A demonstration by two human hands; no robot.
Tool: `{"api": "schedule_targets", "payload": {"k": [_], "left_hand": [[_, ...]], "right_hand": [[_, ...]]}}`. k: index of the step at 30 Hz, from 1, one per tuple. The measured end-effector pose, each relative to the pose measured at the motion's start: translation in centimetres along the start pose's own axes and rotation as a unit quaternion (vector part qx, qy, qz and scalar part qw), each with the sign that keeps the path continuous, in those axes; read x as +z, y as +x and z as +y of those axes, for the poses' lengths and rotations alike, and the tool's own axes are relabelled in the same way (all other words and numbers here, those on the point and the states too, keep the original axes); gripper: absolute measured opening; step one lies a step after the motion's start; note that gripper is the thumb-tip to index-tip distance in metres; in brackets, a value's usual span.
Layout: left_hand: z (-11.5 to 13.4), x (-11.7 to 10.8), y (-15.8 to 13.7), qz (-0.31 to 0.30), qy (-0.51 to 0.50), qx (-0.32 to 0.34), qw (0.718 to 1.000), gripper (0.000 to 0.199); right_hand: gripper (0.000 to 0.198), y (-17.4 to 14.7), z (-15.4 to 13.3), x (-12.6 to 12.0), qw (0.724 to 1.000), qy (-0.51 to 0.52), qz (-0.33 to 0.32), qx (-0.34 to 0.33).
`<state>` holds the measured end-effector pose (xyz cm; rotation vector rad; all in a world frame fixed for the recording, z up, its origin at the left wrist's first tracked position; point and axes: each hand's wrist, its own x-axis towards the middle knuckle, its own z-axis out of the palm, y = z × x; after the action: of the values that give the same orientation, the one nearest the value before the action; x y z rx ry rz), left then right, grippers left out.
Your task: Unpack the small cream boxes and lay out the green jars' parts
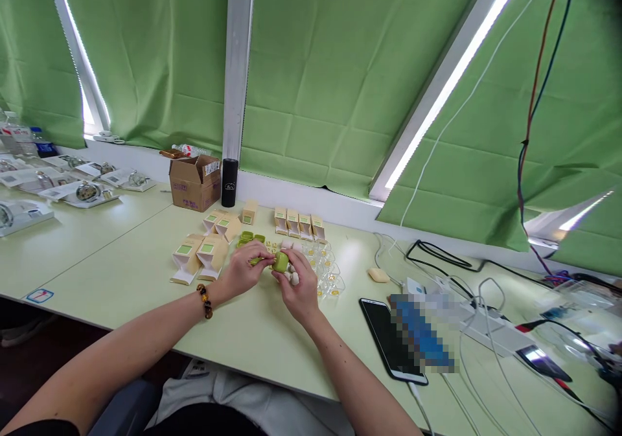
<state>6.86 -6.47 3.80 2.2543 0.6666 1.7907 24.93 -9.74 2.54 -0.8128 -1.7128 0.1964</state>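
Note:
My right hand (300, 285) grips a small green rounded case (280, 262) over the table. My left hand (246, 269) is pinched at the case's left side; whatever its fingertips hold is too small to make out. Behind the hands lie more green case parts (247, 236) and several small yellow pieces (269, 245). Just right of the case sit clear plastic pieces with yellow centres (324, 264). Whitish small items (294, 277) are partly hidden by my right hand. Open cardboard boxes with green labels (212, 252) stand left of my left hand.
More small boxes (299, 224) line up at the back, near a brown carton (195, 183) and a black bottle (229, 183). To the right lie a phone (389, 335), a power strip (490, 332) and tangled cables. Packaged items (87, 192) cover the far left.

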Motion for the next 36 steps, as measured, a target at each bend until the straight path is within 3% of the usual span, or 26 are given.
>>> {"api": "schedule_targets", "payload": {"k": [5,12,14,16,19,25,29,36], "left_hand": [[-0.3,0.3,-0.4,-0.021,-0.045,-0.074,0.996,0.016],[-0.1,0.2,-0.2,-0.028,-0.046,-0.096,0.994,0.011],[0.3,0.0,0.0,-0.029,-0.025,-0.092,0.995,0.012],[0.7,-0.3,0.2,-0.031,0.000,-0.073,0.997,0.027],[0.7,-0.4,0.3,-0.043,0.024,-0.035,0.998,0.045],[-0.1,0.1,0.1,-0.100,-0.014,-0.014,0.995,0.045],[0.1,0.1,-0.1,-0.078,-0.011,-0.027,0.997,0.041],[0.2,-0.1,-0.2,-0.051,0.017,-0.020,0.998,0.039]], "right_hand": [[0.044,0.0,0.3,-0.1,1.000,-0.003,-0.018,-0.011],[0.047,0.2,0.1,0.1,0.999,0.041,-0.014,0.012],[0.049,0.4,-0.1,0.1,0.996,0.074,-0.008,0.038],[0.052,0.4,-0.3,0.1,0.995,0.086,-0.009,0.051],[0.059,0.3,-0.3,0.0,0.998,0.057,-0.025,0.028],[0.069,0.1,-0.1,-0.1,1.000,0.029,-0.006,0.000],[0.060,0.3,-0.4,-0.2,0.999,0.036,0.035,-0.007],[0.034,0.7,-1.3,-0.7,0.998,0.004,0.032,-0.053]]}}
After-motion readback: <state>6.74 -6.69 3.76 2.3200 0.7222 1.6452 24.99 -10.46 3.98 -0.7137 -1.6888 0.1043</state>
